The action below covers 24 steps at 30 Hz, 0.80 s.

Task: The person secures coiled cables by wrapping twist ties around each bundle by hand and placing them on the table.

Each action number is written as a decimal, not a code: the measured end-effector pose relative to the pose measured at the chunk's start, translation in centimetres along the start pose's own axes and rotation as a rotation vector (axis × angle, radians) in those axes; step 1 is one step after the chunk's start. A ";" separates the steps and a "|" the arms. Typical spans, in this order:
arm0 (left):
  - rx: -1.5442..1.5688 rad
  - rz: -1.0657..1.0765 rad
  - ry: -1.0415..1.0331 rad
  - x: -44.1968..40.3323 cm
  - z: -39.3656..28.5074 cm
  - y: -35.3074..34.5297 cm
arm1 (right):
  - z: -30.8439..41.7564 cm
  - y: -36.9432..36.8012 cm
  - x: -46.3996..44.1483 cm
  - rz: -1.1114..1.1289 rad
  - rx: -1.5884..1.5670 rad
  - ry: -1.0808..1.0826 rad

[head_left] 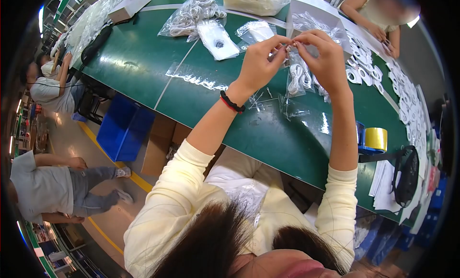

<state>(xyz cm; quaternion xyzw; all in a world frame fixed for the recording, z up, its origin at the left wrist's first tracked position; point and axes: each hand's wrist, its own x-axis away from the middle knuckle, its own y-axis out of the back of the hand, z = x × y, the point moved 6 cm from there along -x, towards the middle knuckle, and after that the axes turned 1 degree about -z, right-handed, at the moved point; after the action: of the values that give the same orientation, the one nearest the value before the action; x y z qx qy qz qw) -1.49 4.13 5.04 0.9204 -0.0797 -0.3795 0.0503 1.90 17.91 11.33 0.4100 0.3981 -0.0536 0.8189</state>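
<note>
Left hand (261,62) and right hand (325,57), fingertips nearly closed, pinched a small piece (288,48) between them; neither nearer, long axis unclear.

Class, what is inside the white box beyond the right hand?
The white box holds white cables, seemingly bagged. The right hand hides part of its near side, and what lies beneath the cables is covered.

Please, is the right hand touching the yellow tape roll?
Apart. The head view shows green tabletop between the right hand and the yellow tape roll.
</note>
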 end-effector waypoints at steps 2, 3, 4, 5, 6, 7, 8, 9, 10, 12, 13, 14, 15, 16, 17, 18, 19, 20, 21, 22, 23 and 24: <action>0.002 0.006 -0.004 0.0 -0.2 -0.1 | 0.1 0.1 -0.1 -0.010 0.024 0.006; -0.013 0.009 -0.010 0.0 -0.5 0.0 | 0.2 0.1 -0.1 -0.020 0.048 0.012; -0.028 0.011 -0.017 0.0 -0.7 0.0 | 0.2 0.1 -0.1 -0.020 0.048 0.013; -0.028 0.011 -0.017 0.0 -0.7 -0.1 | 0.1 0.2 -0.1 -0.053 0.073 0.022; -0.027 0.008 -0.010 0.0 -0.6 -0.1 | 0.1 0.2 0.0 -0.085 0.099 0.031; -0.025 0.004 -0.004 0.0 -0.6 -0.1 | 0.1 0.1 0.0 -0.085 0.098 0.031; -0.025 0.004 -0.003 0.0 -0.5 -0.2 | 0.2 0.2 0.1 -0.123 0.152 0.054; -0.019 -0.001 0.012 0.1 -0.2 -0.2 | 0.3 0.2 0.1 -0.160 0.205 0.076; -0.013 -0.006 0.028 0.1 0.0 -0.2 | 0.3 0.1 0.1 -0.159 0.205 0.076; -0.036 -0.018 0.021 0.3 0.2 -0.2 | 1.0 0.4 0.3 -0.292 0.395 0.160; -0.058 -0.029 0.014 0.3 0.2 -0.2 | 0.7 0.7 0.3 -0.291 0.394 0.161; -0.058 -0.031 0.014 0.4 0.2 -0.1 | -0.5 1.5 0.3 -0.317 0.324 0.052; -0.082 -0.038 0.014 0.4 0.2 0.0 | -1.5 2.2 0.2 -0.341 0.252 -0.056; -0.106 -0.046 0.012 0.3 0.2 0.1 | -1.5 2.4 0.1 -0.341 0.252 -0.052; -0.106 -0.049 0.012 0.3 0.2 0.1 | -1.7 2.6 0.0 -0.317 0.181 -0.072; -0.102 -0.063 0.018 0.4 0.2 0.1 | -1.6 2.7 0.0 -0.292 0.111 -0.093; -0.098 -0.076 0.023 0.4 0.2 0.1 | -0.9 2.3 -0.3 -0.200 0.045 -0.068; -0.098 -0.076 0.024 0.4 0.2 0.1 | -0.4 1.9 -0.2 -0.200 0.044 -0.069; -0.096 -0.081 0.022 0.4 0.1 0.1 | 0.5 1.2 -0.3 -0.146 0.090 -0.003; -0.095 -0.084 0.020 0.5 0.0 0.1 | 1.2 0.5 -0.2 -0.092 0.135 0.062; -0.097 -0.082 0.021 0.5 0.1 0.1 | 1.1 0.0 0.0 -0.068 0.187 0.044; -0.112 -0.082 0.002 0.5 0.0 0.1 | 0.9 -0.3 0.1 -0.069 0.186 0.042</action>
<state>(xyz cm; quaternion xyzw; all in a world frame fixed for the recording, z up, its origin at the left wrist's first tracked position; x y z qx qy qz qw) -1.15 3.97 4.66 0.9190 -0.0206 -0.3840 0.0865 2.41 17.12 11.39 0.4713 0.4224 -0.1096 0.7664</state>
